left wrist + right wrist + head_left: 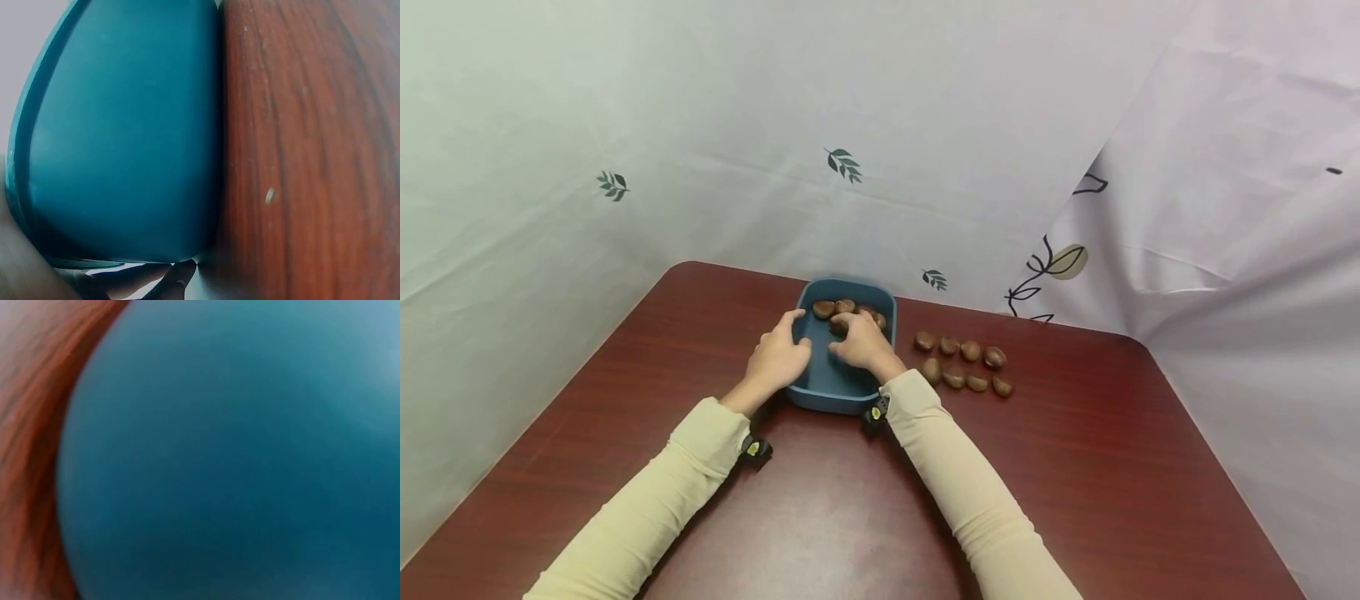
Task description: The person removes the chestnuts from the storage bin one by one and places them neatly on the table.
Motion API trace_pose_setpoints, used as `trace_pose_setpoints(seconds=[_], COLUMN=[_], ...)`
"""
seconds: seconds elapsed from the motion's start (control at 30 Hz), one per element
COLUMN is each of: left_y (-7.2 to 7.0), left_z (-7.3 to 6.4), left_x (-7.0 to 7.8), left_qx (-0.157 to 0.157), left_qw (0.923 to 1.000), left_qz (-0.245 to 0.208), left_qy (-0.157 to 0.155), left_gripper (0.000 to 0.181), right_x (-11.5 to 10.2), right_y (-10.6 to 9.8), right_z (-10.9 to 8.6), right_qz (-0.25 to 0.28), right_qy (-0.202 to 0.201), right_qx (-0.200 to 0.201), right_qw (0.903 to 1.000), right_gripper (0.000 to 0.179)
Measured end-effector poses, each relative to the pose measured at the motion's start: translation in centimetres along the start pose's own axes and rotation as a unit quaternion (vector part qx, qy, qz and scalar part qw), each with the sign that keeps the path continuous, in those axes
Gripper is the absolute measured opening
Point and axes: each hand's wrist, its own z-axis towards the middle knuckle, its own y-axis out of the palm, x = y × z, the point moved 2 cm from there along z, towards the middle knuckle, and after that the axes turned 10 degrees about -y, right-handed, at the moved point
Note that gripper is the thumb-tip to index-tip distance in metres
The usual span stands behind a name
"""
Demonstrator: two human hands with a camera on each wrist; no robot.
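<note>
A blue rectangular box (831, 402) stands on the table, with several brown chestnuts (823, 309) at its far end. My left hand (777, 357) grips the box's left side, thumb over the rim; its fingers (140, 281) lie along the outer wall in the left wrist view. Reaching in over the right side, my right hand (863, 342) has curled fingers around a dark chestnut (837, 326), partly hidden by the fingertips. Only the blurred blue wall (237, 456) of the box and some wood grain fill the right wrist view.
To the right of the box, more chestnuts (971, 351) lie in two short rows on the reddish-brown table (1097, 450). A pale curtain (737, 100) with leaf prints hangs behind the table's far edge and along its sides.
</note>
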Motion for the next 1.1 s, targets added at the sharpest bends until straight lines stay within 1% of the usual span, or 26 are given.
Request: trace_pose_setpoints(seconds=[0.2,0.3,0.4,0.53,0.7,0.97,1.1], left_y=[-0.15,-0.20,-0.15,-0.03,0.05,0.05,0.07], left_z=[-0.08,-0.09,-0.08,-0.07,-0.08,0.07,0.07], left_x=[0.20,0.21,0.11,-0.01,-0.12,-0.19,-0.21], left_qx=[-0.001,-0.001,-0.003,-0.001,0.002,0.004,0.008], left_qw=[1.0000,1.0000,1.0000,1.0000,1.0000,1.0000,1.0000], left_qz=[0.001,0.001,0.000,-0.001,0.001,0.002,0.005], left_qy=[-0.002,-0.001,-0.001,0.001,0.003,0.001,0.003], left_gripper=[0.058,0.058,0.058,0.058,0.057,0.058,0.058], right_x=[0.09,0.04,0.01,-0.04,-0.07,-0.07,-0.06], right_y=[0.12,0.13,0.18,0.22,0.26,0.29,0.30], right_z=[0.20,0.23,0.20,0.10,-0.01,0.03,0.05], right_qz=[-0.002,-0.001,-0.011,-0.024,-0.013,-0.016,-0.010], right_qy=[-0.016,-0.015,-0.011,-0.012,-0.022,-0.035,-0.046], right_qx=[-0.040,-0.046,-0.041,-0.030,-0.029,-0.032,-0.030], right_qw=[0.9991,0.9988,0.9990,0.9992,0.9993,0.9987,0.9984], right_gripper=[0.065,0.067,0.065,0.058,0.050,0.050,0.042])
